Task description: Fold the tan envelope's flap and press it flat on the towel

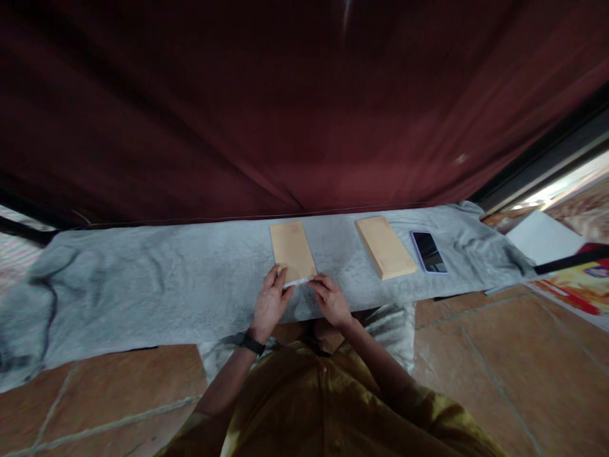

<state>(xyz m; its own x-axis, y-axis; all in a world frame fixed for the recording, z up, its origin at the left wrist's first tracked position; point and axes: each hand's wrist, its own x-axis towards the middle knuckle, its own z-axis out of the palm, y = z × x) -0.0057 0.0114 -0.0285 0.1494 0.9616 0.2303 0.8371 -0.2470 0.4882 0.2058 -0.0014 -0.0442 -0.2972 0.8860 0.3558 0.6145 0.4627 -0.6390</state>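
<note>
Take as landmark the thick, rectangular stack of tan paper envelopes [384, 247], lying flat on the long grey fleece cloth [166, 273]. Locate the single flat, rectangular tan paper envelope [292, 246] to the left of the stack, well apart from it, with a faint printed mark near the far end.

Note the left hand [270, 303], left of the stack, with thumb and fingers closed on the near left corner of the single envelope. Note the right hand [332, 301], nearer the stack, with fingertips narrowed to a pinch at the near right corner. Observe the narrow white strip [299, 280] along the near edge, between both hands; cannot tell whether flap or inserted sheet.

Judge handling of the single envelope as in progress, with both hands at the near end. Treat the stack as out of hand; cannot tell whether finished or waiting.

Find the dark-screened phone in a lilac case [429, 252] just right of the stack, and the dark red hanging fabric [285, 127] beyond it.
</note>
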